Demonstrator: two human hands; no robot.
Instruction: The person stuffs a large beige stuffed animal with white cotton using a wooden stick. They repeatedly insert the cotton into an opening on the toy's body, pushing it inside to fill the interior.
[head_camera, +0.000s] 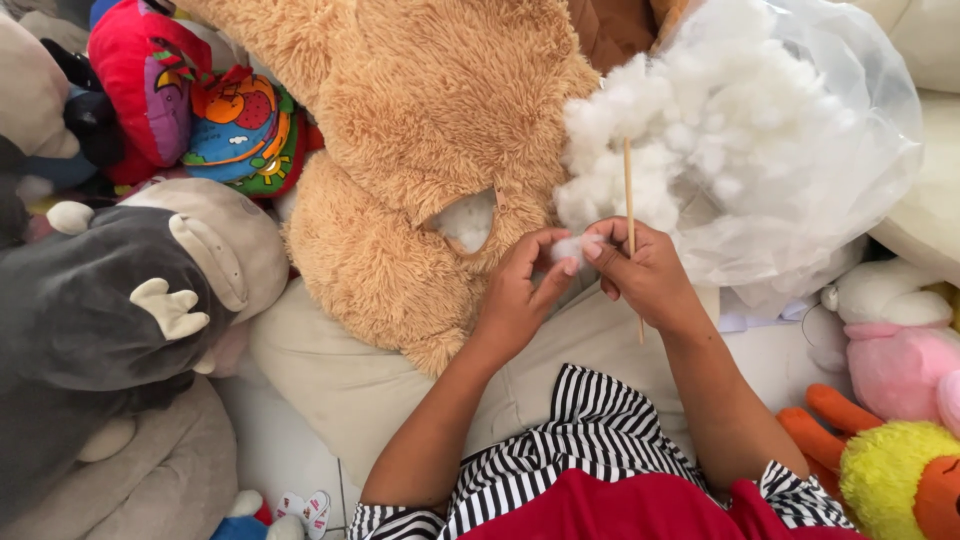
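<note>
Seen from the head camera, the left hand (520, 290) and right hand (645, 272) together pinch a small tuft of white stuffing (568, 248) just beside the open seam of a tan plush bear (420, 130). The right hand also grips a thin wooden stick (629, 190), upright before the clear bag of stuffing (800, 170) right of the bear.

One head camera looked steeply down from close range, over the person's lap, toward the teddy (420, 130) and stuffing bag (800, 150) ahead.
</note>
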